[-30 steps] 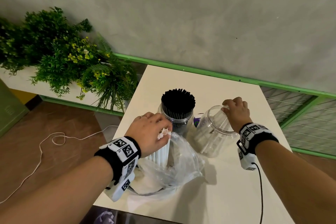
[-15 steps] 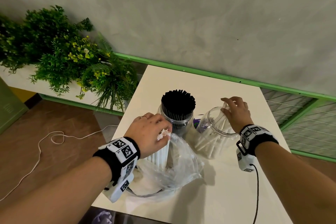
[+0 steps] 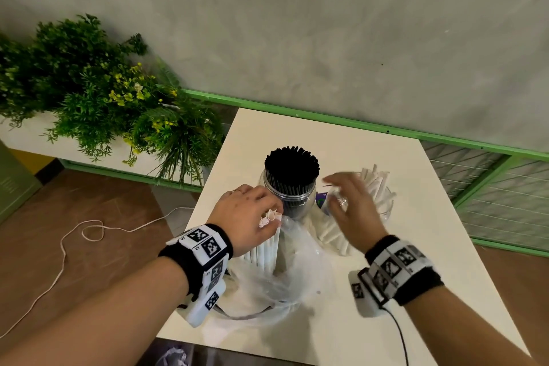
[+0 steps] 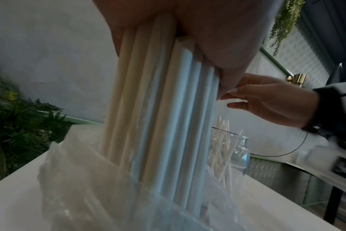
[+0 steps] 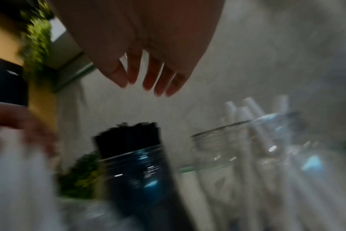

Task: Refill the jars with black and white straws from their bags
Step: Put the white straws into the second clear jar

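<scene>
My left hand (image 3: pixel 249 217) grips a bundle of white straws (image 3: pixel 267 242) that stands upright in a clear plastic bag (image 3: pixel 285 273) on the white table (image 3: pixel 416 246). The same white straws (image 4: pixel 164 109) fill the left wrist view, running down into the bag (image 4: pixel 89 179). Behind the bag stands a clear jar packed with black straws (image 3: pixel 291 168). To its right a second clear jar (image 3: pixel 383 205) holds several white straws (image 3: pixel 372 180). My right hand (image 3: pixel 353 208) hovers open and blurred between the two jars, holding nothing. Its spread fingers (image 5: pixel 148 75) hang above the black-straw jar (image 5: pixel 136 159).
A green planter with yellow flowers (image 3: pixel 113 107) sits left of the table. A green rail (image 3: pixel 326 120) and grey wall lie behind. A white cord (image 3: pixel 89 229) trails over the brown floor. A black cable (image 3: pixel 398 333) runs from my right wrist across the table.
My right hand has let go of the right jar's rim and swung left toward the straw bundle. The white-straw jar now stands upright. My left hand has kept its grip.
</scene>
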